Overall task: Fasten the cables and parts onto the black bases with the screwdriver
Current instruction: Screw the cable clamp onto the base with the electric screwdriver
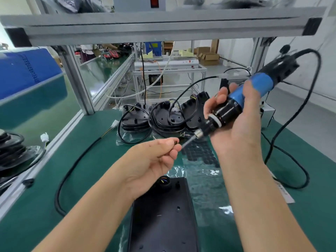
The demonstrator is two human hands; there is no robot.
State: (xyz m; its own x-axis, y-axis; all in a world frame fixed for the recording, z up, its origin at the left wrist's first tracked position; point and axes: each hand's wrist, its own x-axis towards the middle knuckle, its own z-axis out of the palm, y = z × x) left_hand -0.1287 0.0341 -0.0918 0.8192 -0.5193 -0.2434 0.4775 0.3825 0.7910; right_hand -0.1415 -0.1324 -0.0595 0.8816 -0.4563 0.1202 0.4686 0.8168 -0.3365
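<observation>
My right hand grips a blue and black electric screwdriver, held above the bench with its bit pointing down-left. My left hand pinches a small dark part, probably a screw, right at the tip of the bit. Below my hands a flat black base lies on the green mat, with a black cable and coloured wires entering a round fitting at its far end. Several more black bases with cables are stacked at the back.
A clear bag of small black parts lies right of the base. The screwdriver's cord loops over the right side of the mat. An aluminium frame post stands at the left, with a shelf overhead and a stack of black parts far left.
</observation>
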